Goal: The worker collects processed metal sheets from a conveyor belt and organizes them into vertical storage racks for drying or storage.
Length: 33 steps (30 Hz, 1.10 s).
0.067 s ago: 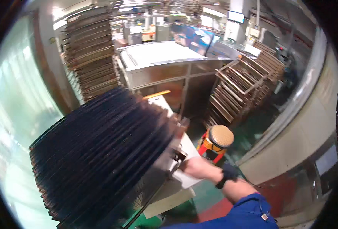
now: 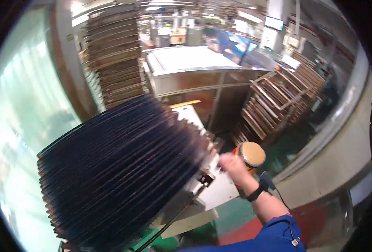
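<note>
A large stack of thin dark panels with brownish edges fills the left and middle of the view. It stands tilted, its layers running slantwise. My right hand is beside the stack's right edge, above a white table surface. Motion blurs its fingers, so whether they touch a panel edge is unclear. A black band with a small device sits on my right wrist, and a thin cable trails from it. Near the stack's lower right corner is a dark metal clamp-like part with a rod. My left hand does not show.
A round stool with a tan seat stands just beyond my right hand. Tall racks of frames rise behind the stack; more tilted frames lean at right. A metal cabinet with a white top stands between. A curved pale wall bounds the right.
My right hand has moved right and up, away from the clamp-like part and along the stack's edge. The whole view has shifted slightly, so the background sits farther right.
</note>
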Each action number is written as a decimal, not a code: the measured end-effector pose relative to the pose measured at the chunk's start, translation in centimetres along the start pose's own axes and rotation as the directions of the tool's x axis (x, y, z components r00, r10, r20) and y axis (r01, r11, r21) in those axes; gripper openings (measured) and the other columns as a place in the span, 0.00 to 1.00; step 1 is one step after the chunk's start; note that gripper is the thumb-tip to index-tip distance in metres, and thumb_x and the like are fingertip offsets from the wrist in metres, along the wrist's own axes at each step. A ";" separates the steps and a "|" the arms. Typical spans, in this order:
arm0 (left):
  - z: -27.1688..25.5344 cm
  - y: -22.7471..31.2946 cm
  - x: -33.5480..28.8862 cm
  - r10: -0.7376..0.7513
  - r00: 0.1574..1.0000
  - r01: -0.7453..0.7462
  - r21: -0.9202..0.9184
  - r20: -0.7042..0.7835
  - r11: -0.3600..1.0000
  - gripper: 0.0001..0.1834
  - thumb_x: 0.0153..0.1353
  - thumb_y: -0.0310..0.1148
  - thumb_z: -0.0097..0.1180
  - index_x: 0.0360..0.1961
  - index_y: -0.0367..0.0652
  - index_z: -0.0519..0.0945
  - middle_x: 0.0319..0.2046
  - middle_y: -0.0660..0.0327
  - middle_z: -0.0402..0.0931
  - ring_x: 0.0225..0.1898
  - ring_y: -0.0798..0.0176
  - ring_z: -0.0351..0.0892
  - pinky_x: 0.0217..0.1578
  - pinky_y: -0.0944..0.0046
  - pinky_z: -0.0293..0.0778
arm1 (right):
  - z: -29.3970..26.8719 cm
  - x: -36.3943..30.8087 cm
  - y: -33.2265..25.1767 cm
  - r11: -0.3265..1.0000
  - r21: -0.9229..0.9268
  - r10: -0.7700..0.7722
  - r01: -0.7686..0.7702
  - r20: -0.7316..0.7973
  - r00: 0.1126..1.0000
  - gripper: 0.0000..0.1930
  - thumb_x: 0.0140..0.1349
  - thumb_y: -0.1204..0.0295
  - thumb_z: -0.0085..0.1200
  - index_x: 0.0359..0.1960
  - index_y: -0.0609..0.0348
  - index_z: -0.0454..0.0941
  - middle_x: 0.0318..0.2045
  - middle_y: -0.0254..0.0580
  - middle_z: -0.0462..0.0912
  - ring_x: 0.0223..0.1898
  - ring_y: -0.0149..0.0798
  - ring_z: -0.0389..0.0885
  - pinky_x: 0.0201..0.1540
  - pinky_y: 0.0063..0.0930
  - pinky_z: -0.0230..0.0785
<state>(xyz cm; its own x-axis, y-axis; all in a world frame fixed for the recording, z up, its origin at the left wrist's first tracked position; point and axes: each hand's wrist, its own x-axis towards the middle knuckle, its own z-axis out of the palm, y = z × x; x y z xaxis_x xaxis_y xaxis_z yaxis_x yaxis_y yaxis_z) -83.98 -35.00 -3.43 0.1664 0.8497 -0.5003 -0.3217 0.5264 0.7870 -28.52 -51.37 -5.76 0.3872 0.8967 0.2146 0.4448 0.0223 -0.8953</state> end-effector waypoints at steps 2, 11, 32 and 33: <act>-1.3 1.0 -0.5 0.014 1.000 -0.015 -0.029 -0.018 0.999 0.21 0.68 0.39 0.50 0.58 0.42 0.74 0.44 0.59 0.80 0.43 0.59 0.80 0.42 0.58 0.76 | 0.7 4.8 1.5 0.909 0.349 0.272 -0.228 -0.082 0.959 0.15 0.71 0.59 0.44 0.38 0.58 0.77 0.29 0.33 0.80 0.30 0.31 0.77 0.32 0.25 0.70; -6.0 2.3 -0.7 0.015 0.993 -0.032 -0.152 -0.114 0.988 0.22 0.68 0.40 0.50 0.59 0.42 0.72 0.41 0.61 0.80 0.40 0.59 0.80 0.39 0.57 0.77 | 12.4 19.9 9.0 0.956 0.190 0.196 -0.222 0.148 0.969 0.12 0.69 0.62 0.46 0.42 0.55 0.76 0.34 0.32 0.79 0.33 0.33 0.77 0.33 0.29 0.70; -35.0 8.8 5.6 0.045 0.935 -0.175 -0.348 -0.352 0.921 0.25 0.68 0.41 0.51 0.62 0.40 0.69 0.34 0.64 0.81 0.33 0.60 0.80 0.33 0.55 0.78 | 37.1 24.2 -2.4 0.960 0.132 -0.279 0.246 0.373 0.885 0.09 0.66 0.67 0.50 0.44 0.54 0.77 0.38 0.31 0.79 0.35 0.34 0.76 0.36 0.32 0.71; -37.7 9.2 5.6 0.052 0.919 -0.201 -0.350 -0.391 0.915 0.25 0.68 0.42 0.51 0.62 0.40 0.69 0.33 0.64 0.81 0.32 0.60 0.80 0.33 0.55 0.78 | 42.6 23.4 -9.7 0.977 0.213 -0.075 0.000 0.345 0.936 0.10 0.65 0.68 0.51 0.45 0.55 0.77 0.38 0.32 0.79 0.35 0.35 0.76 0.37 0.33 0.71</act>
<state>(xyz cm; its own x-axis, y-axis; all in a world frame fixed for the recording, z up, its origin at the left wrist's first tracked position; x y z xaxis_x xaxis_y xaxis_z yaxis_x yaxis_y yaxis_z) -121.19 -26.55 -12.55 -0.2285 0.7964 -0.5600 -0.6539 0.3006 0.6943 -58.21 -11.78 -8.67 0.0502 0.9899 0.1329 0.2627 0.1153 -0.9580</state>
